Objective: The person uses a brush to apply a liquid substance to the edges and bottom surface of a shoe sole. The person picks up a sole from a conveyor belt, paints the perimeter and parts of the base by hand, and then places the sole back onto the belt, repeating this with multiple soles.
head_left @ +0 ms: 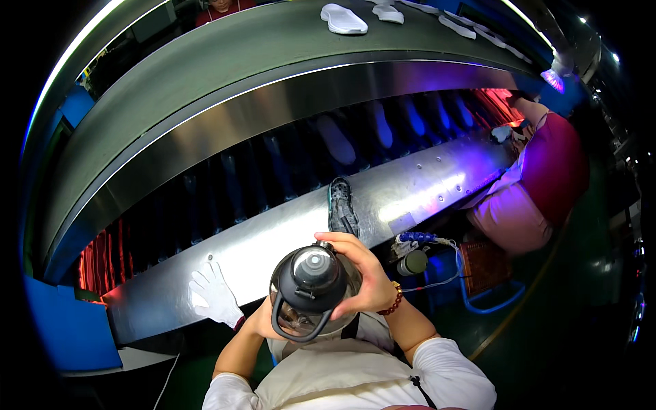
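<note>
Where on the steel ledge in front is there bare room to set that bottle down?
The steel ledge is bare between the white glove and the dark shoe, and again right of the shoe toward the co-worker. Both hands are occupied by the bottle. The belt above carries white soles.

No packages, signs or screens are showing

Only one small pale rectangular label (pixel 402 223) is lying flat on the slanted steel ledge (pixel 273 246), just right of the dark shoe (pixel 342 205); whatever is printed on it is showing too small to tell.
</note>
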`<action>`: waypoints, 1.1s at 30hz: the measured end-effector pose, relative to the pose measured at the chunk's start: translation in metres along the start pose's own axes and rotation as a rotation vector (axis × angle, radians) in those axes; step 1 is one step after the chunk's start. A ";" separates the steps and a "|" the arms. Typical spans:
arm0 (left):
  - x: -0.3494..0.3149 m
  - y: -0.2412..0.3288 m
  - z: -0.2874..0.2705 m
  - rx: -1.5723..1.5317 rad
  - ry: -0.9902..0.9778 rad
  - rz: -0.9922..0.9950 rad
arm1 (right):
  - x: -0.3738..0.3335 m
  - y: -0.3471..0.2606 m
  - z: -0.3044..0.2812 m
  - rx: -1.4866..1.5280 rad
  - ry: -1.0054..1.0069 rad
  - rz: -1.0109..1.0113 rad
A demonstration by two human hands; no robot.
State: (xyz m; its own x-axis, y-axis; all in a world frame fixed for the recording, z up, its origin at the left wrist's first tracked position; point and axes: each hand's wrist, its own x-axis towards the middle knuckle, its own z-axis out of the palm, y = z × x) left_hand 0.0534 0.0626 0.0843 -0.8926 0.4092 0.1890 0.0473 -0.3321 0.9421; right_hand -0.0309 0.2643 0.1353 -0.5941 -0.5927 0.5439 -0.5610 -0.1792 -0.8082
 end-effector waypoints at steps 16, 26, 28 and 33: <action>0.003 0.020 0.001 0.199 -0.500 0.287 | -0.009 -0.075 0.024 -0.129 0.403 -0.220; 0.030 0.011 -0.005 0.202 -0.605 0.324 | -0.012 -0.090 0.022 -0.281 0.576 -0.307; 0.037 0.009 -0.005 0.199 -0.632 0.319 | -0.014 -0.090 0.015 -0.282 0.561 -0.368; 0.038 0.008 -0.005 0.211 -0.652 0.319 | -0.016 -0.082 0.012 -0.236 0.552 -0.473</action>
State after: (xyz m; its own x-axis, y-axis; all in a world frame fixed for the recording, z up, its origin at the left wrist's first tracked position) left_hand 0.0177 0.0712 0.0971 -0.3785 0.7622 0.5252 0.4021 -0.3757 0.8350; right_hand 0.0317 0.2794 0.1901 -0.4270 -0.0051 0.9042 -0.8988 -0.1068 -0.4250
